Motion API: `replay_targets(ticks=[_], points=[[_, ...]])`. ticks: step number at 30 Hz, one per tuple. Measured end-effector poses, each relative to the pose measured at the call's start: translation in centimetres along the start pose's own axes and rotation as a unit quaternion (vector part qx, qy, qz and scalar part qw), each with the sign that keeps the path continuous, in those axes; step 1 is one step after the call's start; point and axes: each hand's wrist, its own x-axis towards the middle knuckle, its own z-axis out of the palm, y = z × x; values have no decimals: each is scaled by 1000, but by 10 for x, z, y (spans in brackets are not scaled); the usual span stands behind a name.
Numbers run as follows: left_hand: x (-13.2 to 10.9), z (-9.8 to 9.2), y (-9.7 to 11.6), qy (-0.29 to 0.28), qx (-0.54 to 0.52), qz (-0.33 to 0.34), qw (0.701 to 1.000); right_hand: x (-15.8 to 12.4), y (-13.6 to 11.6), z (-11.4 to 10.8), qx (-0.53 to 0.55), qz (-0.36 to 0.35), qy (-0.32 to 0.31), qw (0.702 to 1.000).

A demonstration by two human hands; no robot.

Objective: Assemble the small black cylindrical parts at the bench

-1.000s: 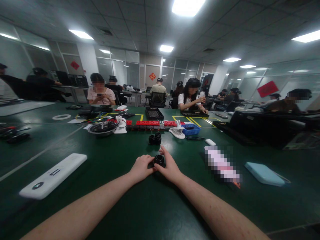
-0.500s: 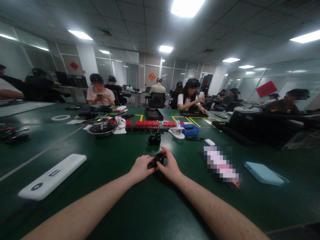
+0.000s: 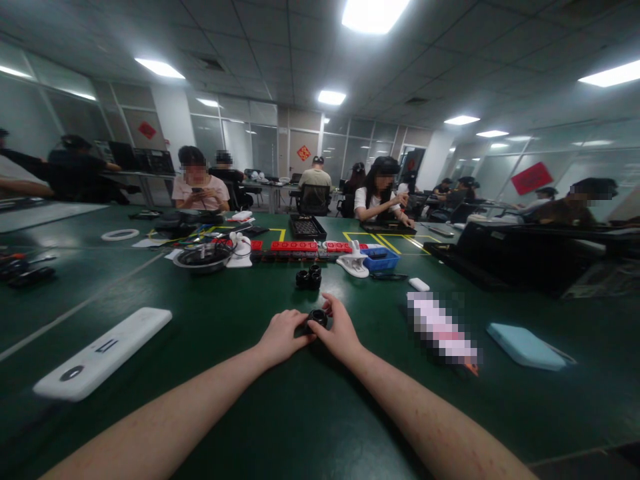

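Green table (image 3: 310,413): black knob (image 3: 317,319), white bar (image 3: 103,353), blue case (image 3: 527,347).

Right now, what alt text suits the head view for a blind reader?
Two bare hands, left hand and right hand, pinch a small black round part between them at a green table. More black parts sit just beyond, a white flat device lies to the left and a pale blue case to the right; other people sit at tables behind.

Position: sitting on the person's head, above the green bench (image 3: 300,413).
Facing: looking forward and slightly downward, across the bench toward seated co-workers (image 3: 383,193).
Nearness: framing left hand (image 3: 283,337) and right hand (image 3: 343,337) close, mid-frame.
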Motion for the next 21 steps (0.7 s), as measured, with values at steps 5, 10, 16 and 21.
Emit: replay_targets(ticks=[5, 10, 16, 21], points=[[-1, -1, 1, -2, 3, -1, 1000, -1, -1, -1, 48, -10, -7, 999], [-1, -2, 0, -1, 5, 1, 1000, -3, 0, -3, 81, -37, -69, 994], [0, 0, -1, -2, 7, 1, 1000, -2, 3, -1, 15, -24, -39, 999], [0, 0, 0, -1, 8, 0, 1000, 0, 1, 0, 15, -6, -27, 1000]])
